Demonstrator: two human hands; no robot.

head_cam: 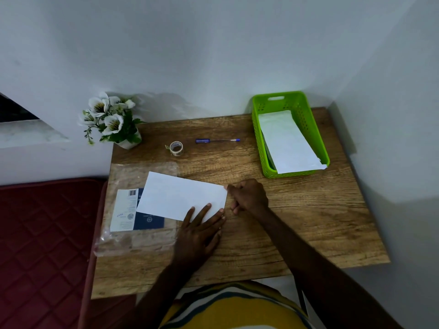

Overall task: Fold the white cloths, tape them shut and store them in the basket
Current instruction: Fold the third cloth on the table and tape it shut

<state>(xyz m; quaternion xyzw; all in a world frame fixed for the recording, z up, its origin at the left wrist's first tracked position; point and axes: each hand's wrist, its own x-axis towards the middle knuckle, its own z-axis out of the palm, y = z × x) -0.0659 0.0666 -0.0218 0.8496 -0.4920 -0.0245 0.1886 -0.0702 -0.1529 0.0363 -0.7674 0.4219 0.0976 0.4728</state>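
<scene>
Cloth (175,197) lies under flat left hand (198,231), right hand (248,195) pinching its corner

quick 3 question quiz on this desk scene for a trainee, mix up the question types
1. True or false: the green basket already holds a white cloth.
2. Which lies nearer the flower pot: A) tape roll B) pen?
3. Fill in: the left hand lies flat on the folded ____.

Key
1. true
2. A
3. cloth; the right hand pinches its far right corner.
</scene>
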